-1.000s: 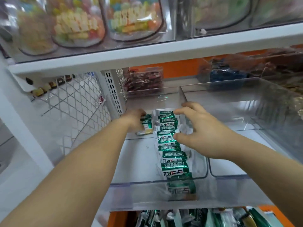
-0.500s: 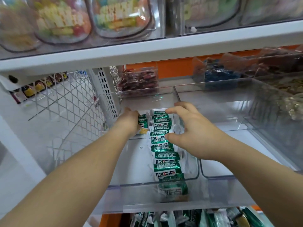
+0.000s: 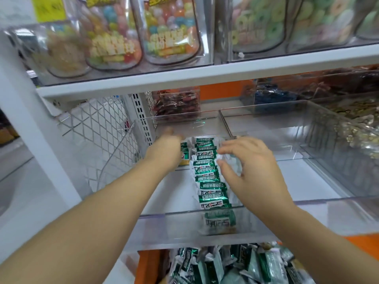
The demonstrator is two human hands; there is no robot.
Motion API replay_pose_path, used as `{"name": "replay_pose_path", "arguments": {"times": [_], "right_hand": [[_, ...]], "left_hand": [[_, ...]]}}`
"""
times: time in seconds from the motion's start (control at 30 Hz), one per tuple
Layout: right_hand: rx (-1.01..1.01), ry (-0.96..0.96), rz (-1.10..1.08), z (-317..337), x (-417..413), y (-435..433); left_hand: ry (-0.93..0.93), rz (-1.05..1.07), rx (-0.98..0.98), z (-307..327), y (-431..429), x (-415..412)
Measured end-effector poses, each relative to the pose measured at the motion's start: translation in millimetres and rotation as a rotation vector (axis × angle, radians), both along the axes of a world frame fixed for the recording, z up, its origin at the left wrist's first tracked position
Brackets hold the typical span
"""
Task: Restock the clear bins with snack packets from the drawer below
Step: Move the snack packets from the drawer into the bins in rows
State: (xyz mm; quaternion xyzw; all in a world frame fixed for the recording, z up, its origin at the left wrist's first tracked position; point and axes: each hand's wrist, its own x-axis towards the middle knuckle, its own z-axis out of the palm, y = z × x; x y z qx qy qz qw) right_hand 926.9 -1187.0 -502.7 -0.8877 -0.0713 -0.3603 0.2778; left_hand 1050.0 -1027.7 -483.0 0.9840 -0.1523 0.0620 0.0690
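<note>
Green packets (image 3: 207, 173) are pressed into a space-saving row by the relaxed right hand (image 3: 252, 169); the left hand (image 3: 166, 150) has its grip hidden.

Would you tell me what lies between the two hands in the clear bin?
A row of green snack packets, running front to back, lies between the left hand and right hand; the head view shows it.

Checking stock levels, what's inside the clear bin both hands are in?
A row of green snack packets runs front to back, a few more by the left hand. The right hand covers its right side.
</note>
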Motion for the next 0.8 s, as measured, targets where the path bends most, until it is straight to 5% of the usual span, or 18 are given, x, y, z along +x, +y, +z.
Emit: {"name": "replay_pose_path", "arguments": {"times": [0.13,0.27,0.37,0.53,0.8], "right_hand": [[-0.093,-0.178,0.085,-14,-35,14],[-0.089,-0.153,0.297,-42,-72,22],[-0.151,0.097,0.340,-77,-87,21],[-0.316,0.866,0.208,-138,-74,16],[-0.412,1.044,0.255,-195,-44,45]], "left_hand": [[-0.256,-0.123,-0.319,2,12,-65],[-0.416,-0.242,-0.582,-24,32,-136],[-0.366,-0.267,-0.576,-63,53,-170],[-0.343,-0.298,-0.439,-110,75,-191],[-0.047,-0.099,-0.317,-161,105,-192]]}}
